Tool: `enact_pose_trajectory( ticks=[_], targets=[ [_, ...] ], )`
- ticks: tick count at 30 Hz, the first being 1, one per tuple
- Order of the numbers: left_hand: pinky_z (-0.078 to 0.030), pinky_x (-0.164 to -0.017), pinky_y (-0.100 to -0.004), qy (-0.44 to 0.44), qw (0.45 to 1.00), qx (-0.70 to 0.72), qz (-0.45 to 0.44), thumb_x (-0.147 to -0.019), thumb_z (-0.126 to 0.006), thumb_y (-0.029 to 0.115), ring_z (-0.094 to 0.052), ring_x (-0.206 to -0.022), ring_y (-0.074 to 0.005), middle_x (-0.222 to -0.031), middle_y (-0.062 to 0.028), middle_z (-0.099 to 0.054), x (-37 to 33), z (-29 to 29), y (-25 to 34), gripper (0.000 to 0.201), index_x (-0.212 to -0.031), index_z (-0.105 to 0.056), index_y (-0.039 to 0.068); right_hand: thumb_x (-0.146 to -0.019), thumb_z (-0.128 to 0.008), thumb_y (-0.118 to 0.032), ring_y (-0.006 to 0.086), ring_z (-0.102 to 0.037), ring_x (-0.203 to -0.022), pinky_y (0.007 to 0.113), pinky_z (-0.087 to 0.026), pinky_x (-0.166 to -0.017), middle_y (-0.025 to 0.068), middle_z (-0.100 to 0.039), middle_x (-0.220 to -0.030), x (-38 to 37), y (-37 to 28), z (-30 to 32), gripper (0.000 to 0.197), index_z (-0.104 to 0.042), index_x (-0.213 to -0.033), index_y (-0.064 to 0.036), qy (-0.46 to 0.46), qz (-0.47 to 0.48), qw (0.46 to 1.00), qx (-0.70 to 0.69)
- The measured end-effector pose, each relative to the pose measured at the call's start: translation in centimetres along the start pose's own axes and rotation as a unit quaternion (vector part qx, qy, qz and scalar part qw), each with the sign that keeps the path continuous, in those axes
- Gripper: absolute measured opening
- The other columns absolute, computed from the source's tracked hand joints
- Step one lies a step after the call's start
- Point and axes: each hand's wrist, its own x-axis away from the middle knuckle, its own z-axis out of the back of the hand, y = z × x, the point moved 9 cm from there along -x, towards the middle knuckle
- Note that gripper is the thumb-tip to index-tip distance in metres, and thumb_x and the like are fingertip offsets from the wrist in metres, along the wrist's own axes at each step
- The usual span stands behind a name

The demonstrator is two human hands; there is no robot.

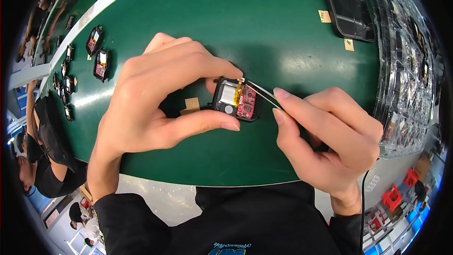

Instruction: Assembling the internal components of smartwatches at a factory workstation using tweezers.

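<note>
Between the thumb and fingers of my left hand [160, 89] is an opened smartwatch case [218, 95], black and roughly square. Inside it lie a silver battery [227, 94], a red circuit board [247, 102], a small round silvery disc [229, 109] and a strip of yellow tape. My right hand [330, 137] pinches metal tweezers [266, 94] between thumb and forefinger. Their tips reach the case's upper edge, at the top end of the yellow strip. Whether the tips grip anything there is too small to tell.
Two similar open watch cases [101, 63] lie at the left on the green table [226, 160], with several more beyond a white rail. A black tray-like object [349, 4] is at the far right, beside stacked clear plastic trays [406, 66]. Small tan paper pieces [191, 104] lie about.
</note>
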Motion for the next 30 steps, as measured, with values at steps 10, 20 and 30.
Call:
enact_pose_trajectory(
  ticks=[10, 20, 30],
  targets=[
    [-0.04, -0.078, -0.0347, -0.027, 0.999, 0.01, -0.032, -0.067, -0.097, 0.048, -0.066, -0.078, -0.0191, -0.092, -0.0061, -0.078, 0.0, 0.0, -0.5, 0.065, -0.112, -0.083, 0.002, -0.079, -0.084, 0.014, 0.0108, -0.061, -0.06, 0.025, -0.042, -0.051, 0.0066, -0.069, -0.078, -0.2, -0.8, -0.7, 0.032, -0.086, -0.109, 0.0034, -0.002, 0.042, 0.999, 0.011],
    [-0.04, -0.081, -0.036, -0.066, 0.995, 0.046, -0.06, -0.073, -0.094, 0.052, -0.07, -0.083, -0.023, -0.095, -0.0091, -0.078, -0.3, -0.2, -0.7, 0.065, -0.113, -0.084, 0.002, -0.082, -0.082, 0.012, 0.0082, -0.059, -0.057, 0.024, -0.038, -0.05, 0.0057, -0.07, -0.075, -0.4, 0.1, -0.8, 0.024, -0.086, -0.104, 0.0035, -0.034, -0.01, 0.998, -0.048],
    [-0.042, -0.081, -0.0373, -0.07, 0.994, 0.031, -0.073, -0.075, -0.093, 0.05, -0.069, -0.081, -0.023, -0.092, -0.0082, -0.077, -0.2, -0.4, 0.3, 0.058, -0.109, -0.085, 0.003, -0.081, -0.082, 0.012, 0.0079, -0.057, -0.056, 0.024, -0.037, -0.049, 0.005, -0.07, -0.074, -0.1, -0.2, -0.8, 0.025, -0.086, -0.104, 0.003, -0.022, 0.01, 0.999, -0.048]
  ],
)
